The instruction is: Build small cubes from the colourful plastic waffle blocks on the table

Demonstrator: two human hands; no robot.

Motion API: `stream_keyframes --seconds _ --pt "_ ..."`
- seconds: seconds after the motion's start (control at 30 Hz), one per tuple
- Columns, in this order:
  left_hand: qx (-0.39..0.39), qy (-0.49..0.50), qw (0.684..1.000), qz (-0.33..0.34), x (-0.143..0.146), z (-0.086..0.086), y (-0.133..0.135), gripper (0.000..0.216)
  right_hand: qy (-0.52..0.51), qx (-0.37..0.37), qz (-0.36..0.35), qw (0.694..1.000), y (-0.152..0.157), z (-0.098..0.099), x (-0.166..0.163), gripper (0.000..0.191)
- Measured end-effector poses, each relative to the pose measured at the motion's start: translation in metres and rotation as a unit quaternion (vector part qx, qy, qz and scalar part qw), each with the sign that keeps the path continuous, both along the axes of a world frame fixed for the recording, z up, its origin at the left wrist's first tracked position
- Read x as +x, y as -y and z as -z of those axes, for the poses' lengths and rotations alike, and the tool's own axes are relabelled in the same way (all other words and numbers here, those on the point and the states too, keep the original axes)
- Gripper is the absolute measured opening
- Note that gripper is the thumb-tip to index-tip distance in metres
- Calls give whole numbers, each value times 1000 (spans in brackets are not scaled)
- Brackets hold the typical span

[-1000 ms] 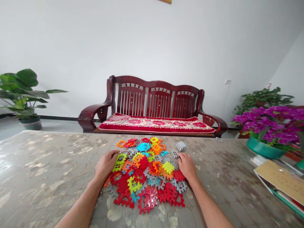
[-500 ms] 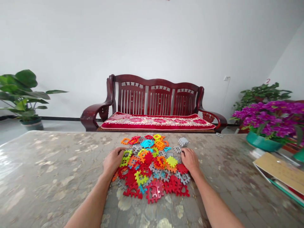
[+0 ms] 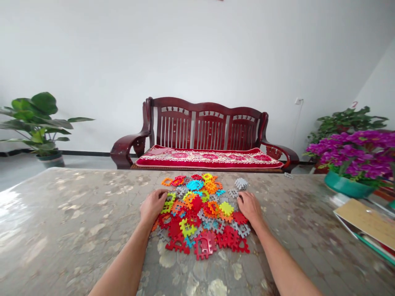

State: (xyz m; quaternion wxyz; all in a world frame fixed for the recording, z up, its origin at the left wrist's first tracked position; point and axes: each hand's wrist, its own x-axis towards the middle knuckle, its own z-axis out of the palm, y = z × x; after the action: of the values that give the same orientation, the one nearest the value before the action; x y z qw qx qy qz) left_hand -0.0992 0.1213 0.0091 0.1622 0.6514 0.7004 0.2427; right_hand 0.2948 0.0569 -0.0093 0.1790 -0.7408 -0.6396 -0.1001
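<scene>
Left hand (image 3: 153, 205) curls against the lime window piece (image 3: 168, 203), right hand (image 3: 250, 206) beside a grey toothed piece (image 3: 233, 193); how far open either grip is, I cannot tell

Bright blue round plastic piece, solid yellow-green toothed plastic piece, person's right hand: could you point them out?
Bright blue round plastic piece (image 3: 195, 185): head view, its middle.
Solid yellow-green toothed plastic piece (image 3: 226, 208): head view, its flat face.
Person's right hand (image 3: 249, 206): head view, back of the hand.
</scene>
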Motion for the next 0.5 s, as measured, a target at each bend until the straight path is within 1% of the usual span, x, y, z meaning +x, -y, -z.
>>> stream_keyframes --seconds 0.27,0.4,0.5 --pt "-1 -6 1000 -17 2 -1 1 38 -53 1 -103 993 1 4 4 34" --pt "-5 -10 1000 -20 2 -2 0 37 -95 7 -133 986 2 5 5 34" --pt "-4 -12 1000 -18 1 0 -2 37 -133 12 -138 981 2 5 7 33"
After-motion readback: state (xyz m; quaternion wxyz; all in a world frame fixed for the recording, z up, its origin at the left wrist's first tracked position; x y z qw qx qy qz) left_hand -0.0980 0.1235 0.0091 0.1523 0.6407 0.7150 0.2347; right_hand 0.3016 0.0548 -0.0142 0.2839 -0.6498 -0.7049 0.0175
